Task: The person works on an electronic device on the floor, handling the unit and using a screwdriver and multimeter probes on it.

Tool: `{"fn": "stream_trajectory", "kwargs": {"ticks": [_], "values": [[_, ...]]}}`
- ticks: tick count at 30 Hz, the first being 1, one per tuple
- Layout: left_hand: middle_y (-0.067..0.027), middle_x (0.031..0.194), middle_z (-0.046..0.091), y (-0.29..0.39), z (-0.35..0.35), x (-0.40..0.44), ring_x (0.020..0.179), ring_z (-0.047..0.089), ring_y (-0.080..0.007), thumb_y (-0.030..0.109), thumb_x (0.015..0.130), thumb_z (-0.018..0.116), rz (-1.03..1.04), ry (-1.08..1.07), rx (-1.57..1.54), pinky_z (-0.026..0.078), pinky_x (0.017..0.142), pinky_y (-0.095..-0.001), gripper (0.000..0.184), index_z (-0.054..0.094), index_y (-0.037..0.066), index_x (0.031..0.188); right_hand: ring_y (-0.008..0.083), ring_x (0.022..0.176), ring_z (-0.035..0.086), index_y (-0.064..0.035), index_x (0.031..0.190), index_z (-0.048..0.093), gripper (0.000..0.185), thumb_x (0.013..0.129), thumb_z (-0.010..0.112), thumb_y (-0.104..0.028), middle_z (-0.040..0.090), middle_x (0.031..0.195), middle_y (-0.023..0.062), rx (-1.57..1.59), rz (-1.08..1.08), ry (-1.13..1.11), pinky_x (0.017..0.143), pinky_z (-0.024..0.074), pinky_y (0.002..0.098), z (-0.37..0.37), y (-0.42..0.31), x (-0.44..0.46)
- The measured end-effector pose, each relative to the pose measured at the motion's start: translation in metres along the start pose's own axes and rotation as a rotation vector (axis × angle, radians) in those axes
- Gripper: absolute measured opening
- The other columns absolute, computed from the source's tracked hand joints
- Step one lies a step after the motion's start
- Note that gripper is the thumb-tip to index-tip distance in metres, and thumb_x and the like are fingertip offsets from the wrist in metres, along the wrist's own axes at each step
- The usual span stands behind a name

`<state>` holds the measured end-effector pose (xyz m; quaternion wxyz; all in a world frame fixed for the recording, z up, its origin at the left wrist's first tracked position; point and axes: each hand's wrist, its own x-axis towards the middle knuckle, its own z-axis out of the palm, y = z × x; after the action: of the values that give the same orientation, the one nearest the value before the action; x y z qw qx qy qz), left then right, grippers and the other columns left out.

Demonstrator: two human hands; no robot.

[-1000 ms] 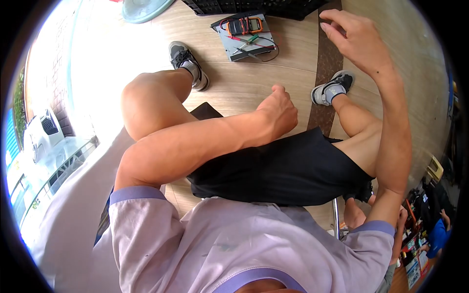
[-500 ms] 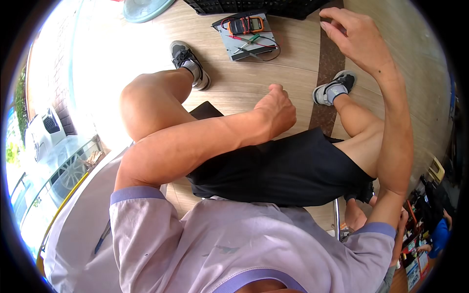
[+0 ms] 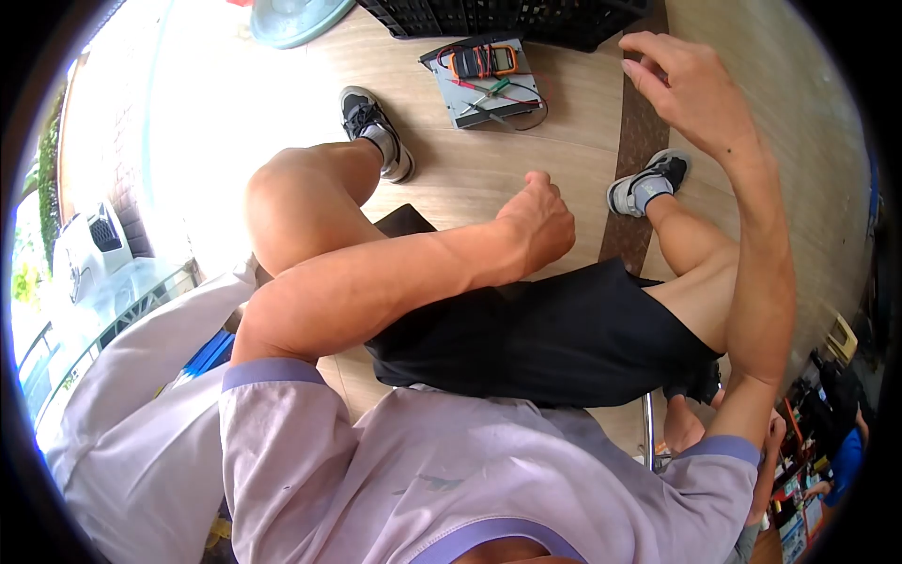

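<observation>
My left hand (image 3: 540, 224) is closed in a fist above the black shorts (image 3: 526, 338), its fingers curled out of sight, so any contents are hidden. My right hand (image 3: 695, 92) is raised at the upper right, thumb and forefinger apart with nothing visible between them. On the floor beyond my feet lies a flat grey metal box (image 3: 451, 94). An orange and black multimeter (image 3: 482, 62) rests on it, with red and black leads and a green clip (image 3: 500, 86).
A black plastic crate (image 3: 507, 21) stands behind the metal box. Near it is a pale blue round lid or basin (image 3: 299, 19). White fabric (image 3: 141, 423) spreads at the left, by a glass-topped table. Another person's bare foot (image 3: 683, 425) and a blue-clothed person (image 3: 846, 462) appear at the right.
The whole view has shifted slightly, moving the floor objects down and right. At the left the white fabric has changed shape, and blue strips now show beside it. Both hands keep their poses.
</observation>
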<state>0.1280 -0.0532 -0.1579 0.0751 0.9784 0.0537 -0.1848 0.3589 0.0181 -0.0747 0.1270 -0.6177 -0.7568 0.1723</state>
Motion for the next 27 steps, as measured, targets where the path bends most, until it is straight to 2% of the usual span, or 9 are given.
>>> {"fn": "stream_trajectory", "kwargs": {"ticks": [4,7,10,12,14,16,20,24,27], "values": [[0.0005,0.083,0.072,0.002,0.002,-0.001,0.083,0.066,-0.0187,0.017,0.087,0.063,0.004,0.019,0.041,0.042,0.075,-0.0345,0.012,0.074,0.017,0.082,0.0383,0.085,0.067,-0.0056,0.106,0.069,0.017,0.093,0.064,-0.015,0.071,0.092,0.0183,-0.054,-0.041,0.028,0.076,0.0539,0.0428,-0.001,0.0,0.001],[0.0001,0.081,0.071,0.005,0.007,0.002,0.08,0.065,-0.0183,0.017,0.086,0.062,0.004,0.059,0.045,0.041,0.072,-0.0361,0.013,0.075,0.016,0.082,0.0415,0.089,0.065,-0.0047,0.109,0.068,0.02,0.093,0.063,-0.016,0.069,0.094,0.0206,-0.051,-0.078,0.022,0.08,0.0526,0.0463,-0.001,0.004,-0.001],[-0.0018,0.072,0.068,0.015,0.015,0.006,0.069,0.06,-0.0176,0.018,0.081,0.063,-0.064,0.116,0.108,0.038,0.067,-0.0388,0.013,0.074,0.014,0.077,0.0427,0.089,0.064,-0.0042,0.11,0.068,0.021,0.093,0.063,-0.015,0.069,0.095,0.0205,-0.062,-0.19,0.09,0.08,0.0525,0.0482,-0.003,0.007,-0.005],[-0.0044,0.066,0.064,0.01,0.024,0.005,0.063,0.054,-0.0169,0.019,0.08,0.063,-0.065,0.174,0.114,0.037,0.063,-0.0392,0.016,0.071,0.011,0.068,0.043,0.091,0.065,-0.0045,0.111,0.068,0.022,0.092,0.064,-0.015,0.069,0.101,0.0206,-0.077,-0.14,0.032,0.08,0.0524,0.0495,-0.001,0.006,-0.001],[-0.0029,0.068,0.066,0.01,0.033,0.007,0.064,0.055,-0.0176,0.021,0.08,0.063,-0.092,0.24,0.13,0.036,0.063,-0.0394,0.016,0.072,0.013,0.069,0.0429,0.09,0.065,-0.0055,0.111,0.067,0.021,0.091,0.064,-0.014,0.067,0.099,0.0198,-0.114,-0.121,0.095,0.079,0.0521,0.05,0.006,0.008,-0.004],[-0.0014,0.07,0.068,0.013,0.041,0.011,0.066,0.056,-0.0182,0.023,0.08,0.063,-0.115,0.301,0.153,0.035,0.063,-0.0396,0.016,0.073,0.014,0.071,0.0421,0.088,0.064,-0.0058,0.108,0.067,0.02,0.09,0.065,-0.014,0.066,0.094,0.0187,-0.065,-0.074,0.024,0.077,0.0517,0.0499,-0.002,0.003,-0.003],[0.0017,0.082,0.073,0.01,0.043,0.023,0.079,0.064,-0.0186,0.022,0.084,0.064,-0.051,0.101,0.05,0.038,0.069,-0.0396,0.014,0.076,0.018,0.08,0.0401,0.082,0.065,-0.0068,0.107,0.067,0.021,0.088,0.067,-0.016,0.065,0.088,0.0169,-0.064,-0.084,0.036,0.074,0.052,0.0489,-0.008,0.004,-0.006],[-0.0063,0.108,0.075,0.002,0.028,0.027,0.096,0.069,-0.0271,0.026,0.085,0.07,0.004,-0.109,-0.014,0.043,0.073,-0.0425,0.02,0.079,0.012,0.096,0.0384,0.079,0.066,-0.0048,0.105,0.068,0.021,0.086,0.069,-0.014,0.067,0.085,0.0165,-0.038,-0.114,0.07,0.072,0.0526,0.0471,-0.017,0.0,-0.003],[-0.0071,0.106,0.075,-0.001,0.046,0.035,0.096,0.07,-0.0271,0.027,0.085,0.07,0.052,-0.13,-0.014,0.044,0.073,-0.0434,0.021,0.079,0.012,0.096,0.0356,0.077,0.067,-0.0001,0.102,0.069,0.02,0.085,0.069,-0.011,0.068,0.084,0.0182,-0.036,-0.138,0.1,0.07,0.0524,0.0443,-0.018,-0.002,-0.003]]}}
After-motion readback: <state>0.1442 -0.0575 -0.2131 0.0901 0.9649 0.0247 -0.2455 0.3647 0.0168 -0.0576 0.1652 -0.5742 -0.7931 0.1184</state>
